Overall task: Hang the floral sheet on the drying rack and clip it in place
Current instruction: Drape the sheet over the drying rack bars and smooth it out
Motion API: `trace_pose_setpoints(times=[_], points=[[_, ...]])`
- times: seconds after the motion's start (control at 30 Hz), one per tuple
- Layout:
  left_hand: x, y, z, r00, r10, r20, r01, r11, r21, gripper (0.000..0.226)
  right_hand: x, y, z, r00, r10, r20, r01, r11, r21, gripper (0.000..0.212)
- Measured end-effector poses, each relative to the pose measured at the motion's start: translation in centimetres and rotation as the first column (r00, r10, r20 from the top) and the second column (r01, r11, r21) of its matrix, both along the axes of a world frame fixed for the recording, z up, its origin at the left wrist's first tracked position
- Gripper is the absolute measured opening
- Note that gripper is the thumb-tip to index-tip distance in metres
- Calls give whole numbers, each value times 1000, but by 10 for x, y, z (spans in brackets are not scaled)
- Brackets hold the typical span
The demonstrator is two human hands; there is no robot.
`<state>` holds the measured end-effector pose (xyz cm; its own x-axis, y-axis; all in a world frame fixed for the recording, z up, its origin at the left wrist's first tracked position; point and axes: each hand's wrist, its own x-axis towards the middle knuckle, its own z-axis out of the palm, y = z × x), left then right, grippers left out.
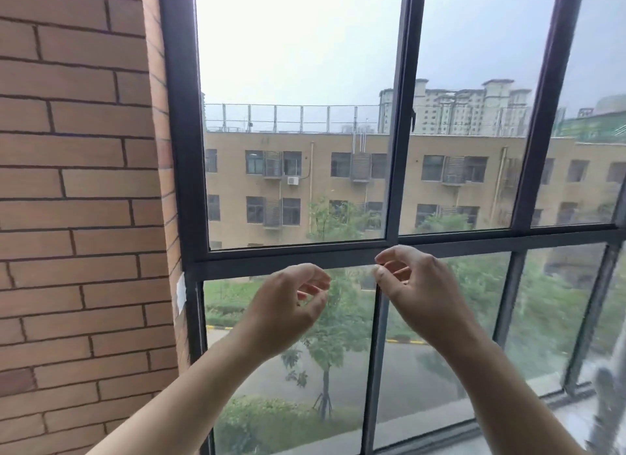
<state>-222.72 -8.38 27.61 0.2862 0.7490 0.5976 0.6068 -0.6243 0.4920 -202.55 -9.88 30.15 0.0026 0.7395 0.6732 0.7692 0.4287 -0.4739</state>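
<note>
Fingers (315, 278) of the left hand (288, 305), loosely curled, with the thumb held a little apart below them. Nothing lies between them and they touch nothing. Fingers (393, 254) of the right hand (416, 292), curled in the same loose way, with the forefinger tip and thumb tip close together but a narrow gap showing. No object can be seen in the gap. Both hands are raised side by side on bare forearms, near each other but not touching, in front of the crossbar of a dark window frame (179, 149). Neither the floral sheet nor the drying rack can be made out in this view. A blurred pale shape (606, 403) at the lower right edge is too indistinct to identify. A small white tab (181, 293) sits where the frame meets the brick wall (78, 183) on the left, and no writing can be read on it. Through the glass appear a tan building (305, 190), a young tree (325, 336) and a wet road (423, 370).
</note>
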Motion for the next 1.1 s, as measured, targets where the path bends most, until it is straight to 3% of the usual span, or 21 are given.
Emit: trace_pose_setpoints(times=[0.23, 0.47, 0.73, 1.1], points=[[-23, 89, -11, 981, -192, -14, 191, 981, -35, 21, -25, 49, -18, 977, -212, -27, 210, 976, -60, 15], [-10, 161, -16, 891, -453, 8, 453, 889, -69, 17, -31, 63, -31, 846, -529, -62, 515, 842, -159, 14], [85, 204, -42, 721, -693, 13, 688, 714, -128, 20, 21, 59, -49, 646, -760, -79, 735, 646, -205, 11], [243, 262, -61, 585, -811, 22, 803, 575, -157, 18, 137, 95, -67, 443, -882, -160, 853, 470, -229, 9]])
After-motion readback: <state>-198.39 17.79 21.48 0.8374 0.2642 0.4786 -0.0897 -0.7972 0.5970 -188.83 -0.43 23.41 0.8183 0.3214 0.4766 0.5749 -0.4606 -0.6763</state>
